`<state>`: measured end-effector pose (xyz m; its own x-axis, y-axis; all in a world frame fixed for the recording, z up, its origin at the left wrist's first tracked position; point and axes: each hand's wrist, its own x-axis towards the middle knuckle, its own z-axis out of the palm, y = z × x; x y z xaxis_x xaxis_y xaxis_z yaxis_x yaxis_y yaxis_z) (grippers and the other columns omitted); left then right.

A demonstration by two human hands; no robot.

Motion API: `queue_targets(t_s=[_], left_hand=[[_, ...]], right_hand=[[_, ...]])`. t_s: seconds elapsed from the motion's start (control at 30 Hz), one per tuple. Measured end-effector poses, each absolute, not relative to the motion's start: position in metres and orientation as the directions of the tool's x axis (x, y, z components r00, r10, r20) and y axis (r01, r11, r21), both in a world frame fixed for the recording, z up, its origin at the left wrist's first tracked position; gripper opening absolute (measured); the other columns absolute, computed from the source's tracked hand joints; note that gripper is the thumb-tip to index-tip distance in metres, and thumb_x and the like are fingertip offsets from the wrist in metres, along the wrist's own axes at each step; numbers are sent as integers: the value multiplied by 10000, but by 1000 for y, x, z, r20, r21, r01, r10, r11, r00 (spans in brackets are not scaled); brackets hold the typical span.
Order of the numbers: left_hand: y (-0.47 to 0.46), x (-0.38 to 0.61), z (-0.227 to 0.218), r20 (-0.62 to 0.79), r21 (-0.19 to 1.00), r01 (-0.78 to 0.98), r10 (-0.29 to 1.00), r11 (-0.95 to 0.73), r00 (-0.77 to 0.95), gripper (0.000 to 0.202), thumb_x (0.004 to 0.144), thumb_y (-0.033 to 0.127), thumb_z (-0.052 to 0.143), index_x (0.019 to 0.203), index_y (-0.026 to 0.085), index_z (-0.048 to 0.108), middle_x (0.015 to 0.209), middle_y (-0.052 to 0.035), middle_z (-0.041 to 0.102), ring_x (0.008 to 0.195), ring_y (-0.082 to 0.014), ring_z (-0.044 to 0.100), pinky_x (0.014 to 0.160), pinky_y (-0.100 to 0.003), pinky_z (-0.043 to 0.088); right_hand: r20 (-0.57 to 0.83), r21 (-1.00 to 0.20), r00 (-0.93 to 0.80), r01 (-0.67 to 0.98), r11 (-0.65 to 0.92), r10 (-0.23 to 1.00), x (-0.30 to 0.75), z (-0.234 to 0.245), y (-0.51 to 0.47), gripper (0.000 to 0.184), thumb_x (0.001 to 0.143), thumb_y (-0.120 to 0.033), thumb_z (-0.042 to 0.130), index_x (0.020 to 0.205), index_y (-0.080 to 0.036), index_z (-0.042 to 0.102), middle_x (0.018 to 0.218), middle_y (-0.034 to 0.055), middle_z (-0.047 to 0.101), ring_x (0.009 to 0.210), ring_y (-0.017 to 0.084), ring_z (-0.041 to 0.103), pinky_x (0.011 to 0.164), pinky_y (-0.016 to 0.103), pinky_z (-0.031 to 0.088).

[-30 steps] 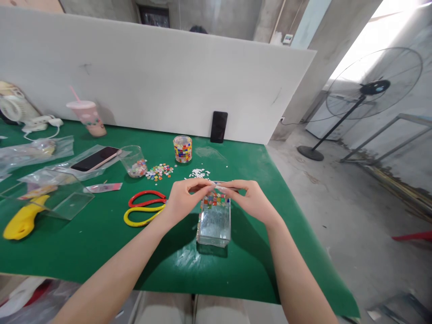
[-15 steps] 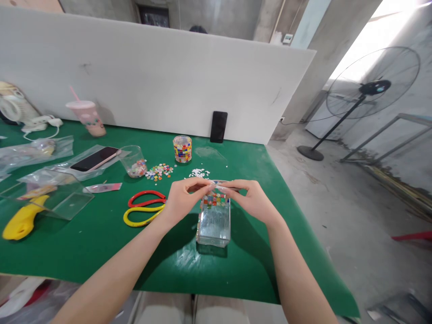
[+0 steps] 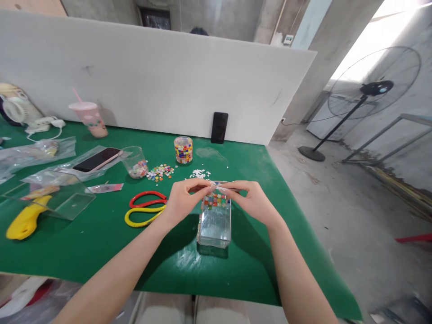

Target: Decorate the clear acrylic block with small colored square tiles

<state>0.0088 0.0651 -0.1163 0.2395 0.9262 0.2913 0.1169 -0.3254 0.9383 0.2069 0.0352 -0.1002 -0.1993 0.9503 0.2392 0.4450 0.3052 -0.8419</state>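
1 left hand [image 3: 185,200], 1 right hand [image 3: 251,200] — grips together pinching 1 pale piece [image 3: 219,187] over 1 clear box [image 3: 216,225] — 2 phones [image 3: 219,128] beyond.

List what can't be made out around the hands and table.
Head view:
What the left hand and right hand pinch, if anything: too small, covered by the hands.
Much of the far end of the clear box: behind both hands.
What the red and yellow handles join: hidden by the left hand.
The rest of the plastic bag: cut off by the left edge.
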Motion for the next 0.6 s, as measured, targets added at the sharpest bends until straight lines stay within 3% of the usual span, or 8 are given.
queue_targets(t_s=[0.3, 0.5, 0.6], left_hand=[[69, 6, -115, 237, 967, 22, 928, -254, 287, 233, 721, 344, 772, 884, 178, 760, 760, -48, 781, 674, -195, 736, 626, -285, 624], [74, 6, -116, 181, 983, -11, 942, -185, 283, 357, 830, 469, 657, 1013, 177, 749, 765, -56, 780, 652, -188, 736, 547, -262, 611], [74, 6, -116, 165, 985, -4, 946, -171, 281, 350, 780, 459, 718, 979, 171, 743, 735, -50, 773, 615, -176, 722, 534, -249, 602]], right_hand=[[249, -846, -213, 428, 319, 945, 205, -100, 34, 214, 888, -264, 625, 1016, -288, 795, 1073, 21, 789, 914, 244, 736, 803, 375, 580], [259, -847, -195, 425, 319, 946, 205, -104, 37, 210, 875, -249, 625, 991, -266, 799, 1075, 35, 787, 956, 260, 743, 854, 393, 586], [261, -845, -194, 428, 321, 946, 203, -106, 37, 211, 870, -231, 627, 987, -260, 800, 1061, 37, 791, 957, 261, 741, 830, 379, 588]])
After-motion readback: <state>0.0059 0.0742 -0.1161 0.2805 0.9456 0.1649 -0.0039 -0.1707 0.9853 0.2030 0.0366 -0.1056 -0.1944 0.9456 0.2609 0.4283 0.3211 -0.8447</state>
